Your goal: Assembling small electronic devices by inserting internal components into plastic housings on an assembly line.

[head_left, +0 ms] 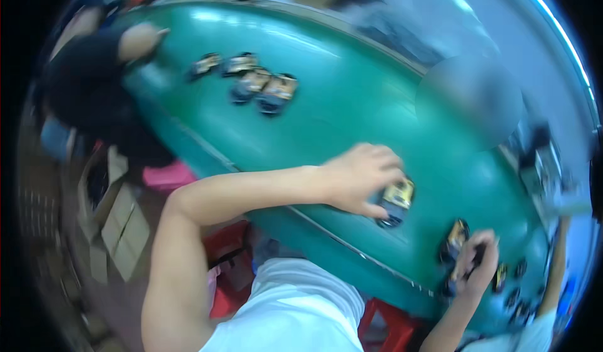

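My left hand (361, 177) reaches across the green table, thumb and fingers on either side of a black item with a gold label (399, 196). They appear to grip its left edge and top end; the far side of the item stays uncovered. Farther right, my right hand (475, 259) has its fingers curled round something dark, mostly hidden and blurred. Just beyond that hand lies another dark, gold-labelled item (458, 234), and a further dark piece is partly covered beneath the hand.
Several similar gold-labelled items (276, 92) sit at the table's far left. More dark pieces (514, 298) lie at the right end, near another person's arm (555, 276). A person in black (94, 82) is at the left. Open cardboard boxes (122, 226) stand below the green table (339, 110).
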Motion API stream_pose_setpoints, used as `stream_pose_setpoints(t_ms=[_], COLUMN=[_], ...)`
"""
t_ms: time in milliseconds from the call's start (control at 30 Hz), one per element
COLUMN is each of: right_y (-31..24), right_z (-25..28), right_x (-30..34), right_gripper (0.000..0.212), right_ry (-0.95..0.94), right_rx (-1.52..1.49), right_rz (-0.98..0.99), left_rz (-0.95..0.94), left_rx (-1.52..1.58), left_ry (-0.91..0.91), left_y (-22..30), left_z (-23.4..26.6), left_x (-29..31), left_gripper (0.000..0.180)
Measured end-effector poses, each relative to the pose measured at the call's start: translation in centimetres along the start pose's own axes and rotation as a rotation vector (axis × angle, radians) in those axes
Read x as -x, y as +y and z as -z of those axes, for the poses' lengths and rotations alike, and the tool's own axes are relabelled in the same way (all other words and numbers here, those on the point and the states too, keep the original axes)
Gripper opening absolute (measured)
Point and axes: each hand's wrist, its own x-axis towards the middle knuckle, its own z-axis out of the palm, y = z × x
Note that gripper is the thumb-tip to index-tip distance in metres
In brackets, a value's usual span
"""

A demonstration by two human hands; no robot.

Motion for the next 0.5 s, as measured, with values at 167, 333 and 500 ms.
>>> stream_pose_setpoints(t_ms=[167, 333, 500], right_y=[2.0, 3.1, 3.4], right_z=[-7.6, -6.6, -3.0], right_x=[0.3, -0.9, -2.8], right_gripper=[0.014, 0.014, 0.011], right_ry=[-0.368, -0.223, -0.118], right_rx=[1.088, 1.337, 1.438], right_rz=[0.328, 0.444, 0.446], left_rz=[0.091, 0.058, -0.052], left_rx=[-0.063, -0.054, 0.006], left_ry=[-0.057, 0.009, 0.116], left_y=[-0.9, -2.7, -2.5], left_z=[0.9, 1.1, -1.6], left_x=[0.3, 1.3, 0.4], left_gripper=[0.071, 0.075, 0.074])
